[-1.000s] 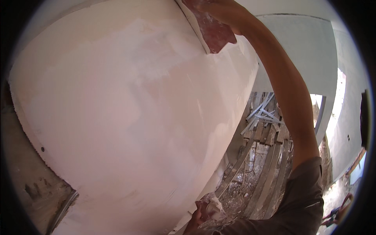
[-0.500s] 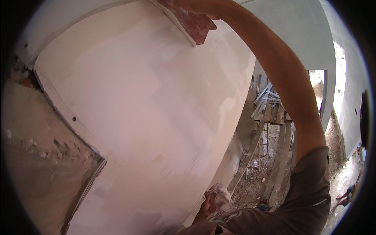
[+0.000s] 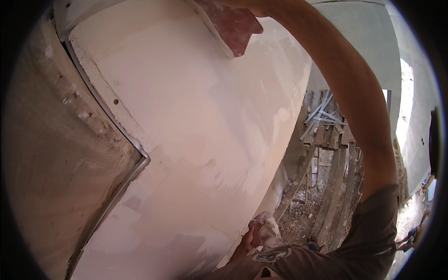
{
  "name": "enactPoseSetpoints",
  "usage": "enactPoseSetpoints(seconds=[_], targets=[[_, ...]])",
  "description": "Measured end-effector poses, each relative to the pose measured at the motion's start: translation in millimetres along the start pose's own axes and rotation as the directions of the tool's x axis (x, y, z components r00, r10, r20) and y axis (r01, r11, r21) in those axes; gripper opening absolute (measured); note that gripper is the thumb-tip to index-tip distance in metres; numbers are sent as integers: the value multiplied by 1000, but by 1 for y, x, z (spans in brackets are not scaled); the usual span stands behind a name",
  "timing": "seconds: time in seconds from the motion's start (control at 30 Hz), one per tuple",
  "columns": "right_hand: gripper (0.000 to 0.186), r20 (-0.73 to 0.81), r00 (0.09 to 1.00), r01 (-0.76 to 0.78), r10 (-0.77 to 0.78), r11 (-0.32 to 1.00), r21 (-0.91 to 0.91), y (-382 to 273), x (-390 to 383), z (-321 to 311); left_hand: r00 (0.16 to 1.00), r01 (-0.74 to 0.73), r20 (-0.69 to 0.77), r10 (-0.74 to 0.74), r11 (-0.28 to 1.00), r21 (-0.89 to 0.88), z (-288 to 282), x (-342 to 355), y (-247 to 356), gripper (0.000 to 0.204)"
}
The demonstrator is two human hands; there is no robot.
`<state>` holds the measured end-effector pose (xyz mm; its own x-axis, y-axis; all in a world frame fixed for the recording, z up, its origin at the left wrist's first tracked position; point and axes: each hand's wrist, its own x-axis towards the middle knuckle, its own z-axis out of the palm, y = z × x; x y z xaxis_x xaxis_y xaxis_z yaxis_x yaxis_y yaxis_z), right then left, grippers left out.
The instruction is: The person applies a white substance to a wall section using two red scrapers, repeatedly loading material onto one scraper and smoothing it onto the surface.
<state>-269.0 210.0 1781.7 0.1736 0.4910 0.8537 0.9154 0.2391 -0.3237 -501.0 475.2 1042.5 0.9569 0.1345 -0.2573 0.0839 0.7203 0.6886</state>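
A wide reddish-brown putty spreader [image 3: 233, 28] is pressed to the pale plastered panel [image 3: 186, 116], near the top of the view. My right hand [image 3: 254, 6], at the end of the raised right arm, is closed on it; the fingers are mostly cut off by the upper edge. Low in the view, my left hand [image 3: 245, 242] is closed round a dark-red piece laden with a pale lump of putty [image 3: 268, 229]. That piece's full shape is hidden by the putty. Slightly darker, damp-looking patches and streaks mark the panel's surface.
A stepped panel edge borders a rough brown wall [image 3: 70, 186] on the left. Below on the right, wooden planks [image 3: 329, 196] span rubble, with a heap of metal strips [image 3: 322, 114] on boards. Another person [image 3: 413, 235] shows at the far right rim.
The view has shifted, so the panel's stepped edge appears farther right and higher. My right hand still grips the spreader against the panel; my left still holds the putty-laden piece.
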Motion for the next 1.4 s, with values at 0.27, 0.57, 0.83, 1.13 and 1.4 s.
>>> enactPoseSetpoints(seconds=[0.27,0.57,0.83,1.13,1.4], targets=[[39,-188,980,70,-62,997,38,-39,3,53,998,39,-50,-36,997,71,-12,-15,4,77],[36,169,765,511,-622,425,-747,-66,21,89,998,57,37,-57,998,-11,-16,-16,3,76],[38,-109,993,43,-49,998,-55,-56,-76,46,1000,-10,-24,9,999,-50,-15,-18,-3,78],[32,-147,986,-80,83,996,28,82,-58,40,989,-18,-144,20,1000,11,-38,-29,-15,81],[40,-326,810,355,-488,849,-391,138,-39,77,985,-42,-168,38,999,-18,-8,-31,-10,78]])
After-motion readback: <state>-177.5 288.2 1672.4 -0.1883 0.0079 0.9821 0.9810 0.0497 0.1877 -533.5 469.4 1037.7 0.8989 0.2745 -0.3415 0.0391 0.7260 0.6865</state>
